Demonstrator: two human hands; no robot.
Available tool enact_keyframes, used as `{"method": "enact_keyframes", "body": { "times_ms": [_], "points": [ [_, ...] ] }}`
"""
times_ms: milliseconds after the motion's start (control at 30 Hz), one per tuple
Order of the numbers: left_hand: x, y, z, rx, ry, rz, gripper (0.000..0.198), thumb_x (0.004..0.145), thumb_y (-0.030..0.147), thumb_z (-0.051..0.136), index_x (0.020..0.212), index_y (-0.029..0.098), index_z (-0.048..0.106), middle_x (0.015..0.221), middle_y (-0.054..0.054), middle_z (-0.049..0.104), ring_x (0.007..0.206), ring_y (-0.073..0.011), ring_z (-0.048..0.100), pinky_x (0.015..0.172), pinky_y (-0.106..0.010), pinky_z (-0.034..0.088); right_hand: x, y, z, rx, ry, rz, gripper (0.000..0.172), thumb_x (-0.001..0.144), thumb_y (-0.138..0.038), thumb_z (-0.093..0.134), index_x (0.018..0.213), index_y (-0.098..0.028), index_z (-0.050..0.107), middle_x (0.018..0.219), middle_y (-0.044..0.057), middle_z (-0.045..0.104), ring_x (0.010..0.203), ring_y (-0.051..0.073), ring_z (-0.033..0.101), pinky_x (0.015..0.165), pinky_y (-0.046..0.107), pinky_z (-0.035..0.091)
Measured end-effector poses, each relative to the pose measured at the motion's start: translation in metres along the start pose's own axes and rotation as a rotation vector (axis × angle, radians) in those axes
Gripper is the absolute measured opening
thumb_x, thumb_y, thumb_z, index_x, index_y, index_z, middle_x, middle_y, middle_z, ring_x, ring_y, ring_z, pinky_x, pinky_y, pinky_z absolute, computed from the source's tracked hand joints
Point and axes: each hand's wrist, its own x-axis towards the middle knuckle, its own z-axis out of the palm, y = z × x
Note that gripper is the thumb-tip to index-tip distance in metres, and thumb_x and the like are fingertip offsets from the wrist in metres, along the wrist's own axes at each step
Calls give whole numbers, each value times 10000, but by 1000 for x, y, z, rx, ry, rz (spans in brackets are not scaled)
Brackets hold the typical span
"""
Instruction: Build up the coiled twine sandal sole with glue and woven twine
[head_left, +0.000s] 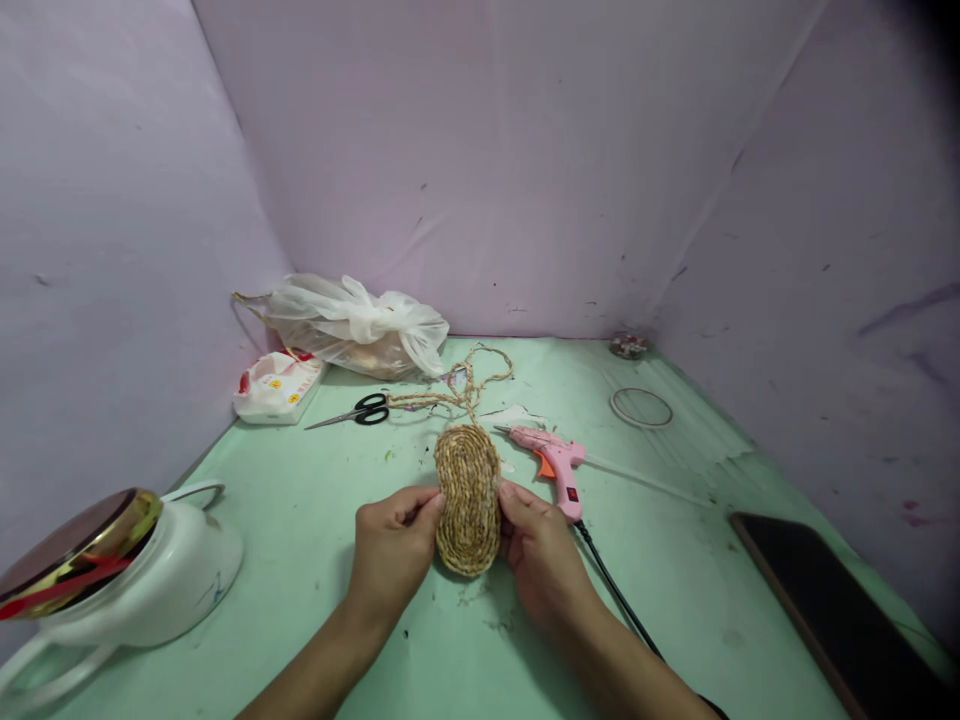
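Green tabletop (296, 530) underlies woven oval (467, 500) between both grips (391, 545) (546, 550).

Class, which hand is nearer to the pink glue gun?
Right: the right hand is close by the glue gun, on its near side; the left hand is farther, at the woven oval's left edge.

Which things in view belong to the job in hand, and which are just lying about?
Likely part of the job:
Woven piece, held by left hand and right hand
Cord, trailing from its far end
Glue gun, near the right hand
Scissors, beside the cord

Probably just lying about:
Phone
White pot
Tied bag
Tissues
Ring
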Motion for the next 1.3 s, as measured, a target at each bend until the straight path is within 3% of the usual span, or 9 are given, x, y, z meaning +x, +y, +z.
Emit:
{"method": "enact_keyframes", "body": {
  "times_ms": [333, 533, 633, 733, 900, 1033, 1167, 1300],
  "points": [
    [-4, -5, 0, 258, 29, 260, 172, 714, 224, 571, 648, 149, 711, 587, -6, 692, 503, -139, 580, 502, -207, 447, 2, 7, 1, 43, -6, -45, 228, 658, -338, 715, 766, -137, 701, 759, 65, 698, 769, 204, 604, 704, 309, 447],
    [-4, -6, 0, 272, 28, 295, 185, 726, 228, 557, 633, 158, 702, 603, -5, 693, 529, -142, 592, 524, -208, 446, 2, 9, 0, 40, -9, -36, 240, 682, -347, 694, 804, -140, 697, 764, 64, 697, 778, 207, 602, 700, 314, 447],
    [-2, -5, 0, 209, 19, 226, 154, 710, 241, 576, 649, 156, 689, 606, -9, 685, 544, -143, 586, 538, -215, 446, 2, 7, 1, 38, -10, -41, 225, 697, -339, 683, 802, -141, 691, 769, 60, 695, 772, 202, 601, 689, 308, 448],
    [2, -1, 0, 14, -27, 66, 105, 663, 256, 638, 660, 151, 649, 581, 5, 649, 534, -123, 561, 522, -201, 436, 2, 5, 1, 52, -14, -41, 206, 701, -329, 679, 790, -142, 681, 765, 57, 692, 738, 189, 600, 655, 292, 449],
    [7, 3, -2, -383, -226, -189, 239, 586, 276, 728, 740, 136, 612, 623, 0, 642, 582, -120, 571, 560, -209, 457, -4, 3, 7, 96, -42, -24, 200, 685, -333, 679, 756, -147, 657, 735, 49, 684, 671, 164, 592, 587, 255, 443],
    [8, 3, -3, -437, -314, -242, 232, 547, 225, 748, 719, 113, 640, 663, -34, 665, 615, -147, 591, 603, -249, 473, -6, -1, 8, 33, -32, 44, 200, 684, -305, 660, 803, -144, 652, 729, 51, 676, 632, 156, 586, 561, 251, 447],
    [8, 5, -5, -441, -374, -266, 187, 546, 205, 740, 682, 114, 651, 627, -28, 657, 573, -139, 580, 569, -242, 455, -2, -15, 3, -77, 77, -16, 269, 660, -300, 681, 899, -178, 653, 848, 48, 677, 699, 163, 590, 549, 242, 456],
    [7, 9, -9, -402, -473, -298, 172, 552, 205, 743, 663, 108, 655, 589, -29, 644, 518, -124, 554, 511, -223, 426, 2, -25, -2, -125, 31, 51, 327, 548, -200, 764, 852, -154, 654, 766, 44, 680, 623, 156, 594, 508, 239, 452]
  ]
}}
